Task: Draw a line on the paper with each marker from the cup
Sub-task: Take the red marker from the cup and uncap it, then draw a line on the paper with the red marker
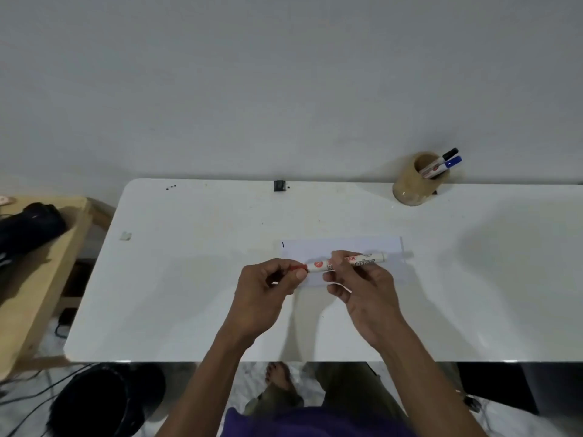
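Note:
A white marker with red print [366, 259] lies level above a white sheet of paper [378, 244] in the middle of the white table [189, 294]. My right hand [362, 291] grips its barrel. My left hand [268, 288] pinches the red cap [298, 267] at its left end. One short dark stroke [283, 245] shows near the paper's top left corner. At the back right stands a tan cup [410, 187] holding two markers, one with a black cap [450, 152] and one with a blue cap [454, 161].
A small black clip [279, 185] sits at the table's far edge against the wall. A wooden side table [38, 279] with a black bag [28, 228] stands to the left. Cables and a dark round object [104, 402] lie on the floor below.

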A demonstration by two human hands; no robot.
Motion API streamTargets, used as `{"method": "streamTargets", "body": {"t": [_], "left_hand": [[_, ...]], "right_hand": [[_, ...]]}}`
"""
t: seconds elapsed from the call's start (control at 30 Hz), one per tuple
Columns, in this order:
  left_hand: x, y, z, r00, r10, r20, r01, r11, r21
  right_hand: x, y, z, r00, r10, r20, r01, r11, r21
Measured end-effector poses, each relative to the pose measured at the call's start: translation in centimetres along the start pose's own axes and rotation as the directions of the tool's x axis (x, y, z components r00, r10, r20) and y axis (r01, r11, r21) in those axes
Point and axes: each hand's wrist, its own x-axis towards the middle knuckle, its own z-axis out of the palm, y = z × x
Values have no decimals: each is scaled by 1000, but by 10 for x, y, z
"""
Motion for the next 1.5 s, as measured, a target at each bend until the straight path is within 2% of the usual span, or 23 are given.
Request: {"method": "streamTargets", "body": {"t": [0.1, 0.2, 0.33, 0.37, 0.43, 0.5, 0.57, 0.7, 0.8, 0.9, 1.0, 1.07, 1.1, 1.17, 1.23, 1.3, 1.37, 1.5], "left_hand": [[1, -5, 0, 998, -70, -1, 69, 993, -92], [9, -9, -2, 985, -173, -1, 169, 963, -209], [26, -9, -14, 960, -274, -65, 239, 914, -328], [33, -10, -21, 961, -256, -107, 219, 935, -279], [51, -13, -31, 964, -169, -206, 166, 986, -29], [72, -14, -34, 952, -77, -296, 152, 959, 240], [92, -14, -30, 941, 18, -339, 137, 894, 428], [132, -24, -28, 954, 156, -257, 55, 751, 658], [147, -32, -28, 971, 172, -165, 28, 607, 794], [152, -33, -24, 981, 144, -128, 38, 507, 861], [152, -29, -23, 986, 125, -109, 33, 497, 867], [143, -26, -25, 981, 161, -111, 23, 470, 883], [135, -26, -26, 971, 198, -136, 27, 475, 879], [113, -28, -27, 933, 289, -215, 22, 551, 834], [87, -38, -23, 903, 367, -225, -43, 597, 801], [66, -55, -14, 902, 414, -123, -136, 543, 828], [56, -74, -5, 917, 398, -15, -195, 480, 855], [57, -96, 1, 921, 384, 67, -223, 377, 899]], "right_hand": [[2, 12, 6, 1000, 4, 1, -4, 1000, -30], [13, 14, 5, 997, -55, 48, 60, 990, -126], [35, -3, -8, 998, -66, -14, 66, 998, -21], [42, -11, -14, 996, -83, -31, 83, 997, -11], [53, -25, -26, 991, -122, -50, 120, 992, -39], [60, -30, -36, 987, -153, -49, 147, 984, -101], [64, -28, -43, 986, -156, -53, 146, 976, -162], [68, -20, -45, 987, -148, -63, 132, 969, -208], [70, -14, -45, 988, -134, -72, 115, 969, -218], [71, -9, -44, 988, -136, -78, 115, 965, -235], [74, -7, -41, 985, -153, -74, 130, 959, -253], [76, -5, -38, 981, -178, -76, 153, 954, -259], [77, -4, -36, 978, -197, -69, 173, 949, -264], [81, -1, -31, 970, -240, -23, 226, 937, -265], [87, 3, -26, 958, -281, 53, 283, 911, -299], [95, 6, -20, 945, -300, 128, 327, 866, -379], [104, 9, -13, 927, -315, 203, 374, 805, -461], [124, 18, -3, 900, -321, 295, 435, 717, -546]]}}
